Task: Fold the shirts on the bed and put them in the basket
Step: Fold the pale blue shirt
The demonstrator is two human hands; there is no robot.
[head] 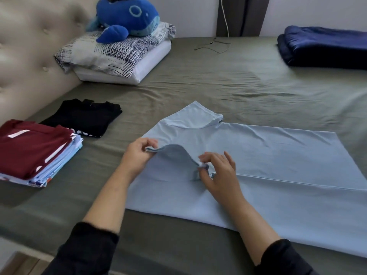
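A light blue T-shirt point(268, 159) lies spread flat across the olive-green bed sheet point(218, 84), its hem running off to the right and one short sleeve point(198, 116) pointing toward the far side of the bed. Both hands work at the collar end, near each other but not touching: the left hand point(137, 155) pinches the ribbed neckline edge between thumb and fingers and lifts it into a small arch, while the right hand point(218, 171) pinches the other end of that same raised fold, its remaining fingers fanned loosely above the cloth. Black sleeves point(87, 249) are pushed up on both forearms. To the left, near the edge of the bed, sits a stack of folded shirts point(37, 153) — a maroon one with white stripes on top, pale blue and white ones beneath. Just behind it lies a folded black shirt point(83, 118). Farther back, against the tufted beige headboard point(29, 46), a blue plush whale point(127, 18) rests on a patterned pillow point(111, 54) atop a white one. At the far right lies a folded navy blanket point(325, 46), and a thin cable point(214, 46) trails onto the sheet from the wall.
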